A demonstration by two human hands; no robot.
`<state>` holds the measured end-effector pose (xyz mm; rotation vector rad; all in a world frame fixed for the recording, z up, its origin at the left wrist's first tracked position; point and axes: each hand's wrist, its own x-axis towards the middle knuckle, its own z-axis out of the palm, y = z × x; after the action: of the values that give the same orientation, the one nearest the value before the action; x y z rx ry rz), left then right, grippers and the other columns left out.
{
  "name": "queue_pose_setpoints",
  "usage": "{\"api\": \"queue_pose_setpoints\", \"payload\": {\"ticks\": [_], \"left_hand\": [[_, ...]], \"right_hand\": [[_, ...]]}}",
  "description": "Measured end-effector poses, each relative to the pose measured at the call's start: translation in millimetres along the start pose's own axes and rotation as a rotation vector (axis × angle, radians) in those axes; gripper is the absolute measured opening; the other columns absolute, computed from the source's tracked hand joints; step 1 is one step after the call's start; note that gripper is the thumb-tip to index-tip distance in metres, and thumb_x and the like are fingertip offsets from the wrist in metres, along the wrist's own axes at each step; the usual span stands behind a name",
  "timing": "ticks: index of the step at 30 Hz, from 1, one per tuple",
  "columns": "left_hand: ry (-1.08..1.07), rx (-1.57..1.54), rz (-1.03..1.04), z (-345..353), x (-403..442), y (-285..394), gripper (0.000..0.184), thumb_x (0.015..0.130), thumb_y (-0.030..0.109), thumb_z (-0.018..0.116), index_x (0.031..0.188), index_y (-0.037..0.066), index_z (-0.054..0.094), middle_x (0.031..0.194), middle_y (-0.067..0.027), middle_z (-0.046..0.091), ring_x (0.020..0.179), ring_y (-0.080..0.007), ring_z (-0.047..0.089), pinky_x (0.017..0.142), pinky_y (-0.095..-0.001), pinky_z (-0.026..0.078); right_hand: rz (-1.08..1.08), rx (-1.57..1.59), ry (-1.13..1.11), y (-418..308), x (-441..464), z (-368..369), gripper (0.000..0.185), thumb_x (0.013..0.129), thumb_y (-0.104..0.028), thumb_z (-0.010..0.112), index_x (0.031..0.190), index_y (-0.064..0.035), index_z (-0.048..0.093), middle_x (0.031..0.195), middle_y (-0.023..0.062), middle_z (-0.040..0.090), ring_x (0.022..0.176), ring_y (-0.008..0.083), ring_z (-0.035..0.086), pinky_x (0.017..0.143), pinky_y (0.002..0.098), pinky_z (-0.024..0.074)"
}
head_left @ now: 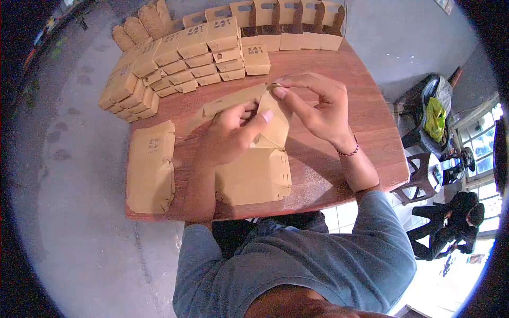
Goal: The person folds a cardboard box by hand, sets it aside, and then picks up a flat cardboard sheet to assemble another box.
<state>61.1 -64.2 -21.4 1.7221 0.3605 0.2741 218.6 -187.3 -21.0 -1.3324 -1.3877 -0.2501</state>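
Note:
A partly folded brown cardboard box (273, 124) is between my hands, its upper part raised from the table and its lower flap lying flat near the front edge. My left hand (236, 132) grips the box's left side, with the thumb on the panel and fingers curled behind it. At the top corner, my right hand (318, 103) pinches a small tab of the cardboard between thumb and index finger. To the left lies a stack of flat cardboard blanks (151, 167) printed "EAT ME!".
Stacked closed boxes (193, 42) fill the table's back left. Behind them, open carriers with handle holes (289, 24) line the back edge of the wooden table (350, 106). A plastic stool (419, 177) and a person in dark clothes (448, 225) are at the right.

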Motion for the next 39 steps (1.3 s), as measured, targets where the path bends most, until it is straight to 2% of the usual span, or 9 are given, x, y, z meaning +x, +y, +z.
{"api": "queue_pose_setpoints", "payload": {"ticks": [4,6,9,19,21,22,33,37,39], "left_hand": [[0.113,-0.046,0.164,2,6,-1,0.032,0.096,0.024,0.06,0.117,0.0,0.058,0.099,-0.0067,0.064,0.085,-0.0119,0.059,0.077,-0.0274,0.049],[0.232,-0.037,0.244,3,6,-3,0.029,0.096,0.019,0.058,0.119,0.0,0.056,0.099,-0.0047,0.063,0.083,-0.0106,0.057,0.077,-0.0266,0.048],[0.258,-0.054,0.291,4,7,-2,0.027,0.097,0.017,0.056,0.118,0.0,0.056,0.096,-0.0033,0.061,0.083,-0.0098,0.055,0.077,-0.026,0.047],[0.242,-0.112,0.238,5,3,0,0.021,0.098,0.017,0.053,0.108,-0.001,0.056,0.093,-0.0025,0.059,0.083,-0.0088,0.054,0.076,-0.0249,0.045],[0.196,-0.093,0.216,3,4,-4,0.02,0.097,0.017,0.053,0.104,-0.001,0.057,0.093,-0.0036,0.061,0.083,-0.0092,0.055,0.075,-0.0259,0.045],[0.195,-0.095,0.21,4,4,-4,0.02,0.097,0.017,0.053,0.104,-0.001,0.057,0.093,-0.0036,0.061,0.083,-0.0092,0.055,0.075,-0.0259,0.045],[0.206,-0.025,0.224,8,5,-8,0.021,0.096,0.02,0.054,0.1,0.0,0.057,0.085,-0.005,0.06,0.078,-0.0125,0.056,0.073,-0.0295,0.046],[0.175,0.004,0.228,8,4,-6,0.021,0.096,0.021,0.054,0.1,0.001,0.057,0.086,-0.0047,0.059,0.079,-0.0124,0.055,0.074,-0.0292,0.045],[0.135,-0.126,0.193,8,7,-13,0.021,0.096,0.021,0.055,0.101,0.001,0.056,0.089,-0.0052,0.059,0.082,-0.012,0.055,0.076,-0.029,0.045]], "right_hand": [[-0.098,0.002,0.006,2,2,-1,0.013,0.081,-0.005,0.073,0.094,-0.0028,0.073,0.088,0.0125,0.072,0.081,0.0224,0.07,0.071,0.0312,0.0553],[-0.225,-0.055,0.008,3,1,1,0.015,0.079,-0.004,0.074,0.093,-0.0036,0.074,0.091,0.0115,0.07,0.08,0.0227,0.069,0.069,0.0316,0.0554],[-0.208,-0.068,-0.013,0,-2,3,0.016,0.074,-0.001,0.078,0.089,-0.0016,0.073,0.088,0.0099,0.068,0.08,0.0199,0.068,0.068,0.0296,0.0553],[-0.248,-0.084,-0.121,-2,1,-4,0.015,0.073,-0.002,0.078,0.088,-0.0034,0.074,0.084,0.0095,0.066,0.077,0.02,0.067,0.065,0.03,0.0542],[-0.22,-0.059,-0.215,-1,1,-9,0.014,0.077,-0.008,0.075,0.091,-0.0034,0.073,0.093,0.0118,0.067,0.082,0.0272,0.067,0.07,0.0351,0.0556],[-0.214,-0.057,-0.217,-1,1,-11,0.014,0.077,-0.008,0.075,0.091,-0.0034,0.073,0.093,0.0118,0.067,0.082,0.0272,0.067,0.07,0.0351,0.0556],[-0.227,-0.063,-0.308,5,1,-18,0.014,0.079,-0.01,0.073,0.075,-0.0009,0.063,0.08,0.013,0.06,0.068,0.0302,0.061,0.057,0.0384,0.0488],[-0.275,-0.014,-0.274,9,0,-15,0.015,0.079,-0.011,0.073,0.074,-0.0013,0.063,0.076,0.0129,0.057,0.064,0.0297,0.059,0.055,0.0398,0.0465],[-0.258,-0.027,-0.333,10,0,-20,0.011,0.08,-0.011,0.072,0.078,-0.0026,0.067,0.074,0.0128,0.056,0.063,0.0295,0.058,0.054,0.0404,0.0455]]}}
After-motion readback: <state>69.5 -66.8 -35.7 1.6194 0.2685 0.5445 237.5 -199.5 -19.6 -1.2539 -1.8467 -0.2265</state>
